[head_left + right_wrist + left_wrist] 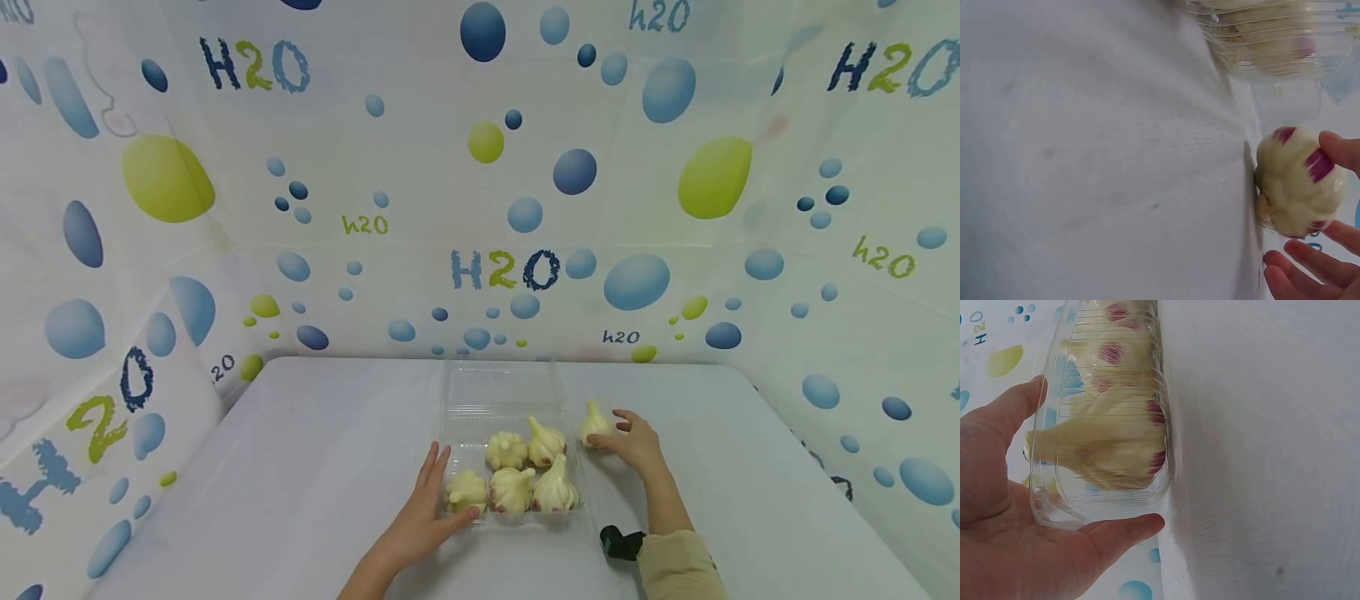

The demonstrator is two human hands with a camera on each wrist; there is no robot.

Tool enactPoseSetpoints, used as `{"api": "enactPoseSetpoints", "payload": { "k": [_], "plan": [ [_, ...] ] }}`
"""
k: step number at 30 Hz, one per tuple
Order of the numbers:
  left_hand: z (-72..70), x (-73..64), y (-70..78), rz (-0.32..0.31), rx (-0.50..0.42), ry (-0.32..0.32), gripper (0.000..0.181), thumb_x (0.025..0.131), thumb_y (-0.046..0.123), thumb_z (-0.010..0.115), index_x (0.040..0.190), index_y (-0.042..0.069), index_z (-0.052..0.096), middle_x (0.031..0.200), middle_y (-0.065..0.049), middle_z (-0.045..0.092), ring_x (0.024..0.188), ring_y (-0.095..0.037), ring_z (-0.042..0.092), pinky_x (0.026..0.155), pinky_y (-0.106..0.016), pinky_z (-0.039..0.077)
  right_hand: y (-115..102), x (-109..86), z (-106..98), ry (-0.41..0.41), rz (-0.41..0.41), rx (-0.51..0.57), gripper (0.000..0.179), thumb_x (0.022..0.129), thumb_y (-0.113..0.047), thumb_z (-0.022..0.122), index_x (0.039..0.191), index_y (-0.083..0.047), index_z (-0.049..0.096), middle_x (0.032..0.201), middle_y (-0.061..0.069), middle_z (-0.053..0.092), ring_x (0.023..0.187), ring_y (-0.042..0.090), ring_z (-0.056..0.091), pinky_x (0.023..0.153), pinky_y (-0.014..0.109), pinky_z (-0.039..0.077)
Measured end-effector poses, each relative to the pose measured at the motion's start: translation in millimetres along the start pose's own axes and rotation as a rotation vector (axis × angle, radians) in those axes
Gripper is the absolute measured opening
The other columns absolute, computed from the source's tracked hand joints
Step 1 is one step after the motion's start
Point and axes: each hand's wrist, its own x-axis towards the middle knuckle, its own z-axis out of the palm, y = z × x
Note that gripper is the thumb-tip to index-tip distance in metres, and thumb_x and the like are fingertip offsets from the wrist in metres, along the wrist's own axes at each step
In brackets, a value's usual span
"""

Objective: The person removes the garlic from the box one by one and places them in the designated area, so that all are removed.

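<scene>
A clear plastic clamshell container stands on the table with its lid folded back. Inside it sit several garlic bulbs, three along the front and two behind. My left hand rests at the front left corner, fingers straight along the side and thumb along the front wall. Just right of the container, another garlic bulb stands on the table, stem up. My right hand has its thumb against that bulb and a finger at its opposite side; the other fingers spread apart from it.
A white table lies under everything. Behind and beside it hangs a white sheet printed with blue and green drops and H2O lettering. A black wrist device is beside the right sleeve.
</scene>
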Motion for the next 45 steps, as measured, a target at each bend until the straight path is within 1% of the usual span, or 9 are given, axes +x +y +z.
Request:
{"api": "enactPoseSetpoints", "payload": {
  "k": [9, 16, 21, 27, 32, 40, 45],
  "plan": [
    [-0.4, 4.6, 1.1, -0.006, 0.001, 0.001, 0.093, 0.082, 0.04, 0.066, 0.146, 0.004, 0.01, 0.15, -0.022, -0.004, 0.132, -0.048, 0.01, 0.096, -0.064, 0.023, 2.4, 2.9, -4.6, -0.005, -0.001, -0.002, 0.083, 0.072, -0.04, 0.076, 0.132, 0.003, 0.04, 0.124, 0.032, 0.048, 0.113, 0.048, 0.044, 0.088, 0.055, 0.04],
    [-2.0, 6.9, 2.6, -0.016, 0.006, 0.006, 0.093, 0.082, 0.04, 0.066, 0.146, 0.004, 0.009, 0.15, -0.022, -0.004, 0.132, -0.048, 0.01, 0.096, -0.065, 0.022, 1.1, 4.6, -9.6, 0.012, 0.004, 0.019, 0.08, 0.075, -0.04, 0.073, 0.134, 0.001, 0.038, 0.127, 0.031, 0.045, 0.11, 0.045, 0.049, 0.082, 0.049, 0.047],
    [-3.1, 9.5, 3.4, -0.024, 0.002, 0.01, 0.093, 0.082, 0.04, 0.066, 0.147, 0.005, 0.009, 0.15, -0.021, -0.005, 0.132, -0.047, 0.009, 0.096, -0.065, 0.022, -4.9, 4.7, -14.8, 0.023, -0.013, 0.051, 0.079, 0.076, -0.04, 0.073, 0.135, 0.0, 0.038, 0.128, 0.03, 0.046, 0.11, 0.044, 0.05, 0.083, 0.048, 0.047],
    [-2.9, 13.0, 3.0, -0.02, 0.005, 0.012, 0.093, 0.082, 0.04, 0.066, 0.146, 0.004, 0.009, 0.15, -0.022, -0.005, 0.133, -0.047, 0.009, 0.096, -0.065, 0.022, -12.0, 5.0, -20.4, 0.04, -0.012, 0.085, 0.082, 0.074, -0.043, 0.073, 0.136, -0.002, 0.038, 0.13, 0.028, 0.045, 0.112, 0.042, 0.049, 0.086, 0.05, 0.045],
    [-2.6, 15.5, 3.0, -0.022, 0.005, 0.012, 0.093, 0.082, 0.04, 0.066, 0.146, 0.003, 0.009, 0.15, -0.023, -0.005, 0.133, -0.047, 0.008, 0.096, -0.065, 0.022, -15.7, 5.1, -24.5, 0.057, -0.034, 0.101, 0.083, 0.073, -0.045, 0.073, 0.136, -0.003, 0.038, 0.13, 0.027, 0.045, 0.112, 0.041, 0.05, 0.086, 0.049, 0.046],
    [-1.7, 18.7, 3.1, -0.04, -0.009, 0.008, 0.094, 0.082, 0.041, 0.066, 0.146, 0.004, 0.008, 0.15, -0.02, -0.007, 0.133, -0.047, 0.007, 0.096, -0.066, 0.021, -26.7, 1.4, -30.2, 0.061, -0.055, 0.133, 0.083, 0.073, -0.043, 0.075, 0.137, -0.005, 0.038, 0.132, 0.026, 0.044, 0.114, 0.04, 0.049, 0.086, 0.048, 0.046],
    [-2.7, 19.8, 7.4, -0.044, -0.014, 0.006, 0.094, 0.082, 0.04, 0.066, 0.146, 0.004, 0.008, 0.15, -0.022, -0.006, 0.133, -0.048, 0.007, 0.096, -0.066, 0.022, -35.2, 0.0, -34.1, 0.053, -0.068, 0.142, 0.084, 0.072, -0.046, 0.075, 0.138, -0.008, 0.038, 0.133, 0.023, 0.045, 0.116, 0.037, 0.048, 0.087, 0.049, 0.045]
  ]
}}
